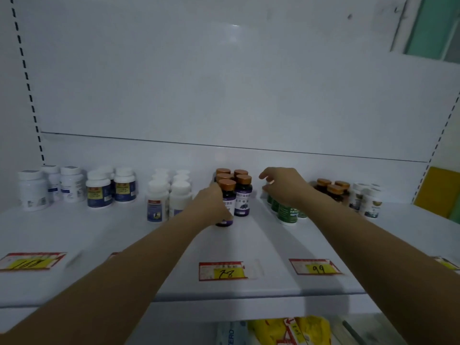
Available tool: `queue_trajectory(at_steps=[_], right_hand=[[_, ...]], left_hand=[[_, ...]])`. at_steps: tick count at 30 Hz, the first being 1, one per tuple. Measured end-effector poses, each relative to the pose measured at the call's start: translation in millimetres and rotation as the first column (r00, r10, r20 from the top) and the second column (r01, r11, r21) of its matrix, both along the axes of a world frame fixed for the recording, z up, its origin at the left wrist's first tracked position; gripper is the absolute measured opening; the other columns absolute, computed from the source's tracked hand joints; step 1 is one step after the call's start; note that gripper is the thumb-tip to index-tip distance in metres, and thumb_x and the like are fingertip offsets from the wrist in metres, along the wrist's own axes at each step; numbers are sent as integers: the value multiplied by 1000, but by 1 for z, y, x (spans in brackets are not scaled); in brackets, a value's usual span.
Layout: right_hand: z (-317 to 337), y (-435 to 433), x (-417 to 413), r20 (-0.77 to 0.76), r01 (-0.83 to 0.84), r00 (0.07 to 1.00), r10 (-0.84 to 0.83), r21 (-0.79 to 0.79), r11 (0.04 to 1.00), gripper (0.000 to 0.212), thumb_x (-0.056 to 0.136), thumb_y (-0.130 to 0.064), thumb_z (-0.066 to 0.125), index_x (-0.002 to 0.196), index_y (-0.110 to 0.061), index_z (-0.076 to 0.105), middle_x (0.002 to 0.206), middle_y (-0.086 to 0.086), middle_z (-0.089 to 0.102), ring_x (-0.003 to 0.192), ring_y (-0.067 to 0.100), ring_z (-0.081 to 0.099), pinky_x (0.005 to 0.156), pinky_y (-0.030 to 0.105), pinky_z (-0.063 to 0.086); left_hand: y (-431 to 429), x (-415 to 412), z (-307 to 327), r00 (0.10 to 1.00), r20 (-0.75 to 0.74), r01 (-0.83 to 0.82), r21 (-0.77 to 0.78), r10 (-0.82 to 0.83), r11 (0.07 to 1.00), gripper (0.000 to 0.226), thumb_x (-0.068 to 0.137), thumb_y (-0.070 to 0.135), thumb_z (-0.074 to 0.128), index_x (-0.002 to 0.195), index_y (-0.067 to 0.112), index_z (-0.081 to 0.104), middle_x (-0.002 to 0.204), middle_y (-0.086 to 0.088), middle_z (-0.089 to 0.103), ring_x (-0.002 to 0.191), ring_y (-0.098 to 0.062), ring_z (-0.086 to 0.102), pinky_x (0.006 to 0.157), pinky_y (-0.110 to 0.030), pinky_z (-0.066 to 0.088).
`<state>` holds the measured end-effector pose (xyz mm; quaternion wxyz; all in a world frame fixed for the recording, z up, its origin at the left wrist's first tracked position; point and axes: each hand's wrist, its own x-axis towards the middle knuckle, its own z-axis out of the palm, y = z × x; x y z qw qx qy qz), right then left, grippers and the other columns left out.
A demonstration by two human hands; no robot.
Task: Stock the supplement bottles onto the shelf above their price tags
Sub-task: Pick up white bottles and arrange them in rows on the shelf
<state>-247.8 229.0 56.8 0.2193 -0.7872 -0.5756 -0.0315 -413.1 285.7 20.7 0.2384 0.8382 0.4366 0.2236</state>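
Several dark purple-label bottles with copper caps [242, 192] stand in a cluster on the white shelf [249, 245], behind the price tag marked 78 [225, 271]. My left hand [214, 202] grips the front bottle of this cluster [227, 188] from its left side. My right hand [283, 188] reaches over several green-label bottles [287, 212], fingers curled at the white cap of one; the grip is partly hidden. The tag marked 99 [316, 267] lies below them.
White bottles [169, 200], blue-and-yellow-label bottles [109, 188] and more white ones [32, 190] line the shelf's left side. Amber copper-capped bottles [333, 191] and white ones [368, 200] stand at the right. Yellow packages [286, 329] lie on the lower shelf.
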Motion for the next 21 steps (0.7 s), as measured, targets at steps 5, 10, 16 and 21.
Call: queue_trajectory(at_steps=[5,10,16,21], right_hand=[[0,2,24,-6,-86,996,86,0,996,37,94,-13,51,131,-17,52,133,8,55,118,24,52,95,30,42],[5,-18,53,-9,-78,997,79,80,994,35,94,-13,48,128,-17,55,131,8,56,117,24,53,89,28,43],[5,-50,103,-42,52,998,-45,190,980,32,93,-12,48,123,-12,59,125,11,61,110,24,56,82,23,38],[-3,-54,109,-29,39,999,-36,129,991,31,93,-26,52,123,-19,59,122,9,61,105,22,58,75,23,38]], left_hand=[[5,13,-4,979,-29,-204,8,204,979,50,79,22,72,117,5,44,114,-13,59,100,-25,57,73,-28,42],[4,19,-9,964,-28,-264,5,264,965,50,79,27,72,115,3,48,112,-14,60,93,-24,56,72,-28,42],[12,25,-24,945,102,-311,-6,310,951,34,80,22,70,98,-1,52,88,-13,57,84,-26,58,57,-24,38],[12,31,-32,928,180,-333,2,327,943,34,78,18,71,97,-3,53,83,-16,57,76,-27,57,58,-30,38]])
